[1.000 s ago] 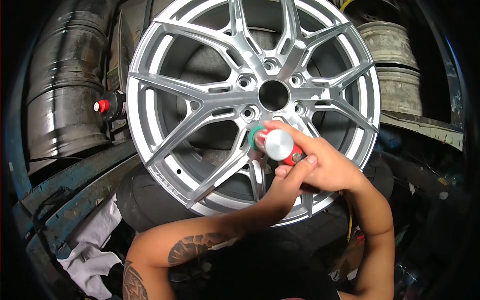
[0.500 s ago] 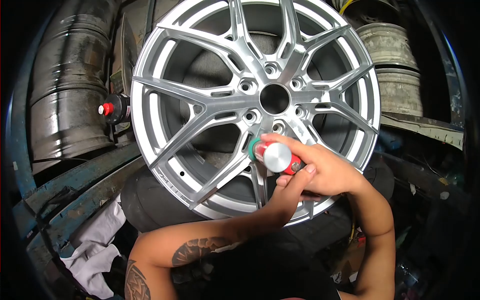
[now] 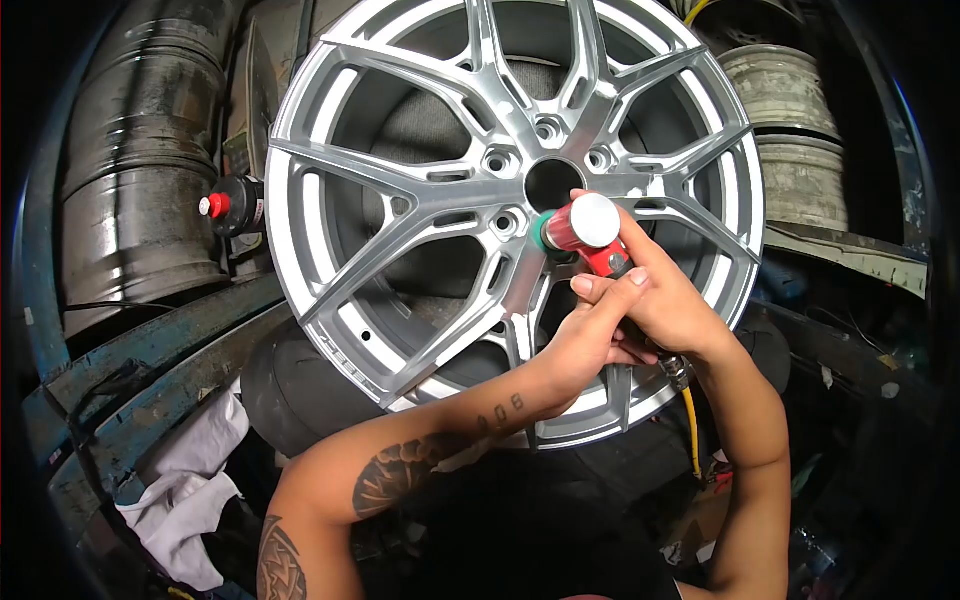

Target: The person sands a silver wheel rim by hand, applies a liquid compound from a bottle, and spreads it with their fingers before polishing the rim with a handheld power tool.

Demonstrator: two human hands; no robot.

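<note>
A red air sander [image 3: 575, 232] with a silver round cap and a small green disc [image 3: 542, 232] is held in both my hands. The disc sits at the inner end of a spoke, just below the hub hole of the silver alloy wheel [image 3: 470, 203]. My right hand [image 3: 672, 305] wraps round the sander's body, its index finger stretched along the head. My left hand [image 3: 590, 335] closes round the handle from below, thumb on top. A yellow air hose [image 3: 692, 430] hangs from a metal fitting [image 3: 676, 373] behind the handle.
A black tyre-like support [image 3: 285, 395] lies under the wheel. To the left are stacked bare rims [image 3: 145, 170] and a dark bottle with a red cap [image 3: 236, 206]. More rims [image 3: 790, 130] stand at right. A white cloth [image 3: 190, 490] hangs lower left on a blue metal frame [image 3: 150, 350].
Both hands and the sander have moved up along the spoke, from its middle to beside the hub hole. The yellow hose and fitting now show. The wheel appears slightly shifted in view.
</note>
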